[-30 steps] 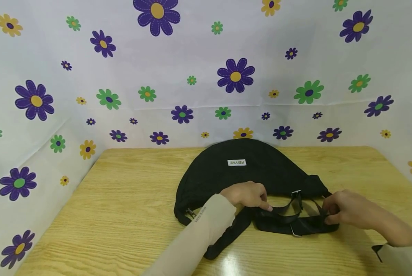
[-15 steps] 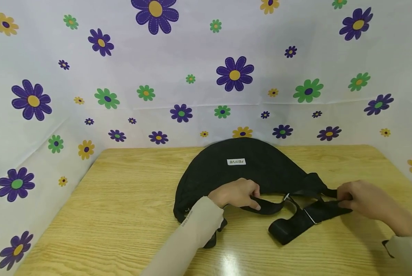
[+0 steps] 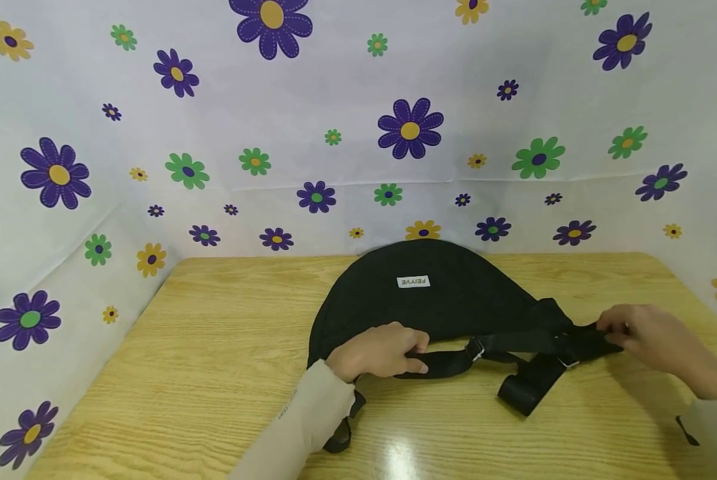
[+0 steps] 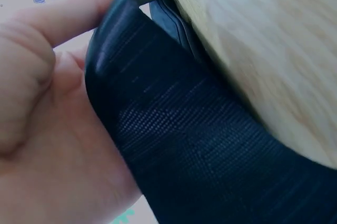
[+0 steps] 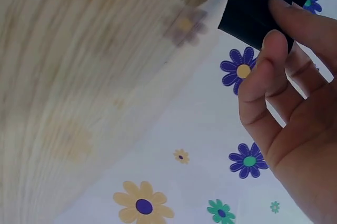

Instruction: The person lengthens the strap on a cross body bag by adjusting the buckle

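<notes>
A black crescent-shaped shoulder bag (image 3: 418, 303) with a small white label (image 3: 414, 282) lies on the wooden table. Along its near side my left hand (image 3: 379, 350) pinches the black webbing strap (image 3: 448, 365); the left wrist view has this strap (image 4: 174, 113) running large across the palm. At the bag's right end my right hand (image 3: 649, 337) pinches the strap's other part, and in the right wrist view a strap end (image 5: 258, 13) is between thumb and fingers. A metal slider buckle (image 3: 475, 349) and a second metal ring (image 3: 568, 362) sit on the strap between the hands.
A loop of strap (image 3: 520, 397) hangs toward the near side, and another strap piece (image 3: 338, 437) lies below my left forearm. The table (image 3: 214, 347) ends at a flower-printed white cloth (image 3: 310, 120) behind and at the sides.
My hands have moved apart, left hand leftward and right hand rightward and slightly away. The strap between them is pulled straighter, and the buckle has shifted left.
</notes>
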The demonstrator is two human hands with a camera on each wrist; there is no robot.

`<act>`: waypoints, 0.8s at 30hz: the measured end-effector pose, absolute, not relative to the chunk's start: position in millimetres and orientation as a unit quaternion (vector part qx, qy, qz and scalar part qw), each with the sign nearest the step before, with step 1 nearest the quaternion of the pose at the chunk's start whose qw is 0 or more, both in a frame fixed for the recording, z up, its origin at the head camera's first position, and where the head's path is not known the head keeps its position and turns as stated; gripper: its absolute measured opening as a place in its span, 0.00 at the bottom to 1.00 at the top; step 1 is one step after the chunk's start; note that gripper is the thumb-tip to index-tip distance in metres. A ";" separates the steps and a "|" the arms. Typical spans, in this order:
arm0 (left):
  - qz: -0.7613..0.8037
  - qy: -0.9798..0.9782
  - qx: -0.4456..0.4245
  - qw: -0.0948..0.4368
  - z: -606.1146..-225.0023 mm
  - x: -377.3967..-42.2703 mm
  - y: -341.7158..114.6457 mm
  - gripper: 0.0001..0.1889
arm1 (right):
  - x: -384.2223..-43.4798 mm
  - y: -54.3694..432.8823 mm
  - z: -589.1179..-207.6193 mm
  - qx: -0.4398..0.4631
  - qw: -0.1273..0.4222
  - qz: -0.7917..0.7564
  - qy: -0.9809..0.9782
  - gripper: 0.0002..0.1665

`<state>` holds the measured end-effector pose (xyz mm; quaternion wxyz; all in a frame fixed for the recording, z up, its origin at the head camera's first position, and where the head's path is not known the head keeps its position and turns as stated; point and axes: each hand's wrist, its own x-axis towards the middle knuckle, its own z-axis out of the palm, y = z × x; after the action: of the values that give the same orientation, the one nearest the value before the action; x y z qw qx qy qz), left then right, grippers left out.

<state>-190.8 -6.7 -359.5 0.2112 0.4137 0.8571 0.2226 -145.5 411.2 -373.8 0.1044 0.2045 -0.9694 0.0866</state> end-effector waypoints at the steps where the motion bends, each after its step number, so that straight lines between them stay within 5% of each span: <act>1: 0.226 0.855 0.415 0.212 -360.0 -190.2 -10.2 0.18 | -145.7 412.3 -374.1 0.198 0.107 0.086 -0.970 0.13; 9: 0.241 0.850 0.418 0.212 -358.7 -184.6 -24.4 0.22 | -149.4 411.8 -373.0 0.175 0.056 0.082 -0.980 0.11; 14: 0.162 0.877 0.386 0.237 -350.8 -180.8 -11.7 0.07 | -147.6 397.7 -367.7 0.204 0.001 0.079 -0.976 0.17; 18: 0.090 0.892 0.372 0.241 -336.6 -178.1 1.8 0.23 | -147.6 383.4 -363.8 0.228 -0.048 0.094 -0.968 0.18; 24: 0.044 0.894 0.395 0.206 -312.6 -173.5 30.3 0.24 | -147.6 372.0 -362.0 0.221 -0.107 0.109 -0.963 0.20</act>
<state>-173.5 30.3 -312.6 0.2057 0.3955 0.8940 0.0445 -147.6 372.0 -362.0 -0.1074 0.2214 -0.9631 0.1093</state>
